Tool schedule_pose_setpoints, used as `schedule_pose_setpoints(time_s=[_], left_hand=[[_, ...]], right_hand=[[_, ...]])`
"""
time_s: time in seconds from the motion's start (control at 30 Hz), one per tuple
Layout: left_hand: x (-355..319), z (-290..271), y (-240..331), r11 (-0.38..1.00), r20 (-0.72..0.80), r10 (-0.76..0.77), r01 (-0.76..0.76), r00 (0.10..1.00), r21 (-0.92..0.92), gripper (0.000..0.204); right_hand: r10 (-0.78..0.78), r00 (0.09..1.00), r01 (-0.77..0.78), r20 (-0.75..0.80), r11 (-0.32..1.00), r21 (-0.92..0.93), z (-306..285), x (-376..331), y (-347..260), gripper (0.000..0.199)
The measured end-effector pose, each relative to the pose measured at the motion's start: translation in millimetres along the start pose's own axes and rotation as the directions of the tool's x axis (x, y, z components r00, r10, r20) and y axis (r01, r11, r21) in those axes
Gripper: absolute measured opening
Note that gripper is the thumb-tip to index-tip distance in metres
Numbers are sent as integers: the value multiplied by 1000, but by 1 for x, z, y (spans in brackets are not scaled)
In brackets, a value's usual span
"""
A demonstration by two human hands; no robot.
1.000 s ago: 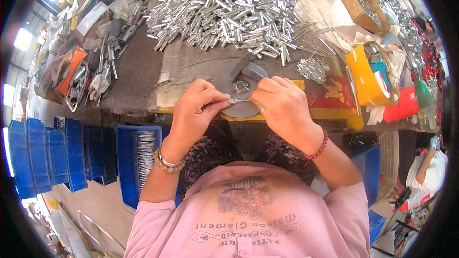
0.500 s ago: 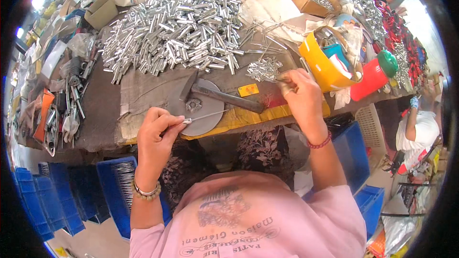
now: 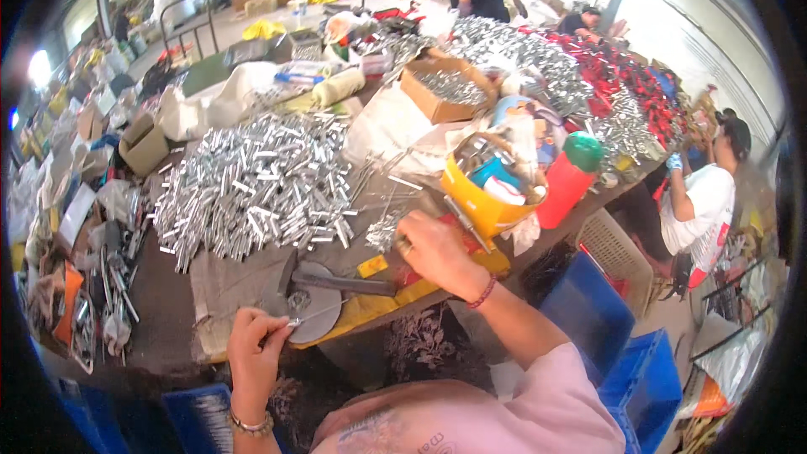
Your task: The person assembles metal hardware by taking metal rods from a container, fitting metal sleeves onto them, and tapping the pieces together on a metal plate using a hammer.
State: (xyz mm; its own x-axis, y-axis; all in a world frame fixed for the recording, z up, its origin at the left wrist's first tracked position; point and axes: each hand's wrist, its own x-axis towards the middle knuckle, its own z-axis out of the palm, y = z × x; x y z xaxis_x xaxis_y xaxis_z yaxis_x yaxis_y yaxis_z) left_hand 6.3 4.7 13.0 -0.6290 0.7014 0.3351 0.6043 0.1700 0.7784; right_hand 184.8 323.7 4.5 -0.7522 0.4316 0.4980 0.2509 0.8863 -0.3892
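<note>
Pinched in my left hand point(image 3: 256, 345) is a thin metal rod point(image 3: 318, 313) with a small silvery fitting at the finger end. The rod reaches over a round grey metal disc point(image 3: 329, 316) near the table's front edge. A hammer point(image 3: 361, 286) rests across the disc, its handle pointing right. My right hand point(image 3: 439, 254) is closed beside a small heap of tiny metal parts point(image 3: 383, 232); its fingertips are bent together, and what they hold, if anything, is hidden. Left of that heap lies a big pile of short silvery tubes point(image 3: 252, 185).
A yellow container point(image 3: 487, 217) of odds and ends and a red bottle with a green cap point(image 3: 565, 189) stand right of my right hand. Behind is a cardboard box point(image 3: 433, 101) of metal parts. Blue crates point(image 3: 588, 311) stand below the table. A co-worker point(image 3: 702, 197) is at far right.
My view has tilted up and turned right, showing more of the workshop behind the table. My left hand keeps the rod over the disc; my right hand stays by the small-parts heap.
</note>
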Motion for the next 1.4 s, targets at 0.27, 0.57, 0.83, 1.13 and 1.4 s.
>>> schedule_pose_setpoints(time_s=[0.27,0.57,0.83,1.13,1.4], left_hand=[[-2,0,9,998,18,33,-34,999,44,17],[-1,8,-6,976,-21,152,-147,988,158,18],[-3,6,-18,984,24,156,-158,987,87,19],[0,8,-27,984,21,174,-175,984,21,19],[-3,4,-27,980,8,196,-196,981,45,18]], right_hand=[[-129,992,129,0,988,90,-5,10,-36,17],[-442,896,390,47,832,395,60,8,-158,28],[-300,952,237,58,844,482,72,-5,-148,33],[-419,907,354,48,817,455,69,-1,-147,44],[-385,911,292,149,856,426,62,0,-150,45]])
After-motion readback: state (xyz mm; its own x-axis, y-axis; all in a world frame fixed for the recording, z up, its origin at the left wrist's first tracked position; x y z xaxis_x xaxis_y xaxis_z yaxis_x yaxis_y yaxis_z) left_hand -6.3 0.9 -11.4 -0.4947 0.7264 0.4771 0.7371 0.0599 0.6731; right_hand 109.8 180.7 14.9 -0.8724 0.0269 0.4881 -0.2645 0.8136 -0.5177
